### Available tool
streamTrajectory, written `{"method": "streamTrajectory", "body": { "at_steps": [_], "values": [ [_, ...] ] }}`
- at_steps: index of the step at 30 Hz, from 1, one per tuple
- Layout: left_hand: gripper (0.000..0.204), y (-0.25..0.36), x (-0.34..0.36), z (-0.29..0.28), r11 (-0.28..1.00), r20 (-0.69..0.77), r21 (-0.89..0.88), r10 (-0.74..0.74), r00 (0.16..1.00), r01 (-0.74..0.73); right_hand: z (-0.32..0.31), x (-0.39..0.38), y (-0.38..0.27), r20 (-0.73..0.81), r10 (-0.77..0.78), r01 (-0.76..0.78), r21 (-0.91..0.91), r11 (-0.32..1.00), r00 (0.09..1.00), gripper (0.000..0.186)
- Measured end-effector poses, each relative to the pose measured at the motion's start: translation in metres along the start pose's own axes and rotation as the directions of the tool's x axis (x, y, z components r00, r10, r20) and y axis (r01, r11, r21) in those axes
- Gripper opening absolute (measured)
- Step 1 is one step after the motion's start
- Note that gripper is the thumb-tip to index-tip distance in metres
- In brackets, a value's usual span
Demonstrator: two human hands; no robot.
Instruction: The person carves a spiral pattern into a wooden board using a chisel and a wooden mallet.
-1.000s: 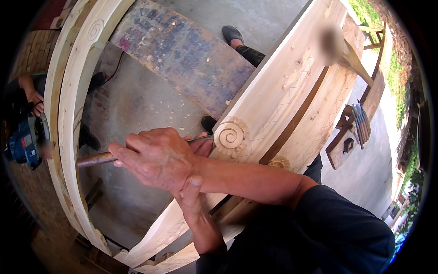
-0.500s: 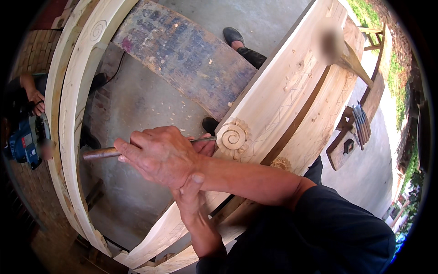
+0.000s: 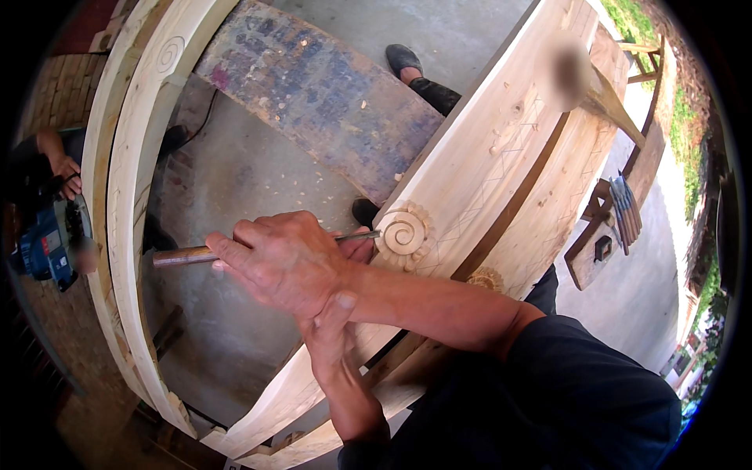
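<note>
My right hand (image 3: 286, 262) is wrapped round the wooden handle of a carving chisel (image 3: 188, 256), whose butt sticks out to the left. The chisel's metal blade points right, its tip at the left rim of a carved spiral rosette (image 3: 403, 236) with a scalloped edge. My left hand (image 3: 329, 321) crosses beneath my right wrist, its thumb against that wrist. Its fingertips show beyond my right hand, close around the blade near the rosette; the rest of its grip is hidden. The rosette belongs to a long, pale, curved timber (image 3: 462, 184) with pencilled zigzag lines.
A second curved timber (image 3: 583, 168) lies alongside, with another rosette (image 3: 486, 278). A mallet-like wooden piece (image 3: 615, 110) rests there, partly blurred. Several chisels (image 3: 624, 215) sit on a bench at right. A stained plank (image 3: 313, 94) spans the frame. At left, another person's hand (image 3: 66, 174) is by a blue power tool (image 3: 47, 247).
The chisel and my right hand have edged slightly right, bringing the tip a little further onto the rosette's rim. The whole view has shifted slightly.
</note>
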State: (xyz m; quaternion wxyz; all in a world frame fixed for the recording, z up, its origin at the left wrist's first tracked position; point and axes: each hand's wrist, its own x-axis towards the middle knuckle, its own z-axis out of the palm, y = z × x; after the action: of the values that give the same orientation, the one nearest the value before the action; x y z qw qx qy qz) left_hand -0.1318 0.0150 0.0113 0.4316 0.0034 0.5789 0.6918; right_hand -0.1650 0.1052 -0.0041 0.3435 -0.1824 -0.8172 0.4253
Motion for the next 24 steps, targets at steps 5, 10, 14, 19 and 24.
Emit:
{"method": "streamTrajectory", "body": {
  "at_steps": [5, 10, 14, 19, 24],
  "values": [
    [0.120, -0.001, 0.000, -0.003, 0.999, 0.001, 0.043, 0.000, 1.000, 0.000, -0.005, 0.000, 0.004, 0.000, 0.000, 0.000, -0.020, 1.000, 1.000, 0.027],
    [0.117, -0.012, -0.006, 0.002, 0.980, -0.043, 0.138, 0.150, 0.988, -0.143, -0.010, 0.000, -0.007, 0.062, -0.093, 0.094, -0.012, 0.995, 0.994, 0.027],
    [0.112, -0.025, -0.014, 0.008, 0.956, -0.124, 0.188, 0.250, 0.960, -0.224, -0.010, -0.004, -0.018, 0.116, -0.125, 0.120, 0.052, 0.991, 0.985, 0.025],
    [0.107, -0.023, -0.015, 0.010, 0.940, -0.088, 0.264, 0.245, 0.966, -0.215, -0.013, -0.004, -0.014, 0.113, -0.092, 0.084, 0.069, 0.994, 0.989, 0.023],
    [0.109, -0.026, -0.020, 0.010, 0.945, -0.129, 0.242, 0.258, 0.958, -0.222, -0.010, -0.006, -0.018, 0.126, -0.089, 0.079, 0.082, 0.993, 0.988, 0.023]
  ]
}}
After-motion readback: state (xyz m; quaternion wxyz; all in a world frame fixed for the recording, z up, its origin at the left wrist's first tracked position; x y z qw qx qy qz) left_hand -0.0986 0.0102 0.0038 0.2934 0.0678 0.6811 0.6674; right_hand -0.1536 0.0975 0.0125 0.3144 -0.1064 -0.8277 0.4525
